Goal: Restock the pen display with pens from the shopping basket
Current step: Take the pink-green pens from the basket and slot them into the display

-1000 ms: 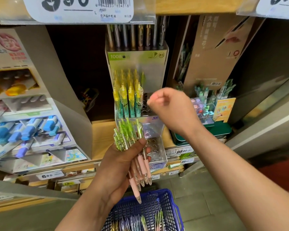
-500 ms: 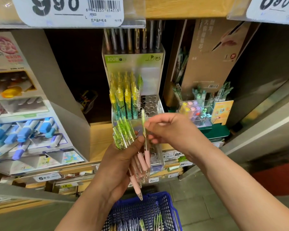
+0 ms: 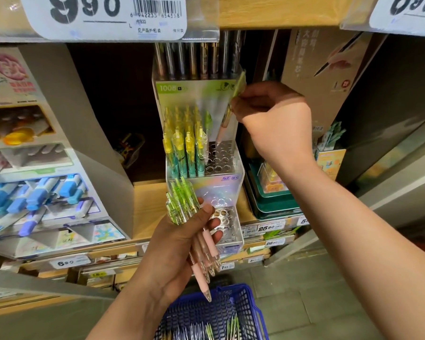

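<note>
Your right hand [image 3: 271, 119] pinches one pen [image 3: 224, 123] above the pen display [image 3: 216, 185]. Your left hand [image 3: 169, 251] grips a bunch of pens [image 3: 182, 202]. Next, I think, push it straight down into an empty hole [image 3: 219, 155] on the right.

Left hand [image 3: 179, 239] low, curled round a bunch of pens [image 3: 180, 201], right hand [image 3: 272, 119] raised, pinching a single pen [image 3: 220, 132], forearm outstretched

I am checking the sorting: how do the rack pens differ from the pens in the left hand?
Rack pens are yellow over teal; held pens, in the left hand, are green over pink. Rack pens stand upright in the rack; held pens lean in a bundle. Both point tips down.
</note>
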`<state>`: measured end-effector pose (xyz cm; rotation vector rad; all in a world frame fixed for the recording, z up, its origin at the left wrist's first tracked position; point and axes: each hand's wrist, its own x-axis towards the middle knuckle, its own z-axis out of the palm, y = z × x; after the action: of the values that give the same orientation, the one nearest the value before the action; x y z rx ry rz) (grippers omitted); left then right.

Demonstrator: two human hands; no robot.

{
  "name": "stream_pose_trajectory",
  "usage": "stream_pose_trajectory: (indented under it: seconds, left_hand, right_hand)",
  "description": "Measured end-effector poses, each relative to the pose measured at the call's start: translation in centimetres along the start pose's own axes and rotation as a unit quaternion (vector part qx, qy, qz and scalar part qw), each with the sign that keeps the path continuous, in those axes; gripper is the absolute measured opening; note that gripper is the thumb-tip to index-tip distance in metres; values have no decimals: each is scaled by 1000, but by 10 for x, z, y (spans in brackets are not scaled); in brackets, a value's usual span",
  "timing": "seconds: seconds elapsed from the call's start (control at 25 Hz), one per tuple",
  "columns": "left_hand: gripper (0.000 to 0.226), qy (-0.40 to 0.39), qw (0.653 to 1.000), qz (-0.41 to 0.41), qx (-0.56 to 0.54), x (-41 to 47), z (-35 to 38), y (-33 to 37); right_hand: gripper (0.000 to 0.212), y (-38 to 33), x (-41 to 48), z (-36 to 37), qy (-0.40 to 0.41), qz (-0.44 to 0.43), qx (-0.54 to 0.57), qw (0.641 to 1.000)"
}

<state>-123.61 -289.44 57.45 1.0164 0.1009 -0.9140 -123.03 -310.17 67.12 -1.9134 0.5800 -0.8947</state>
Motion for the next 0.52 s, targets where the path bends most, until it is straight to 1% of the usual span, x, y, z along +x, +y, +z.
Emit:
stream_pose_trajectory:
  seconds: [0.12, 0.2, 0.4, 0.48, 0.52]
  left_hand:
    - [38, -3, 1000, -3, -4, 1, -1, 0]
    - [42, -5, 1000, -5, -7, 2, -2, 1]
    - [40, -19, 999, -21, -18, 5, -2, 2]
    - [39, -32, 999, -31, -28, 6, -2, 2]
    - [34, -39, 998, -36, -32, 6, -2, 3]
  right_hand:
    - [8, 7, 2, 10, -1, -17, -29, 999]
    - [8, 11, 3, 13, -7, -22, -40, 999]
    - [9, 20, 3, 25, -47, -32, -57, 997]
    - [10, 24, 1, 28, -65, -25, -97, 993]
    - [12, 27, 0, 28, -72, -21, -118, 990]
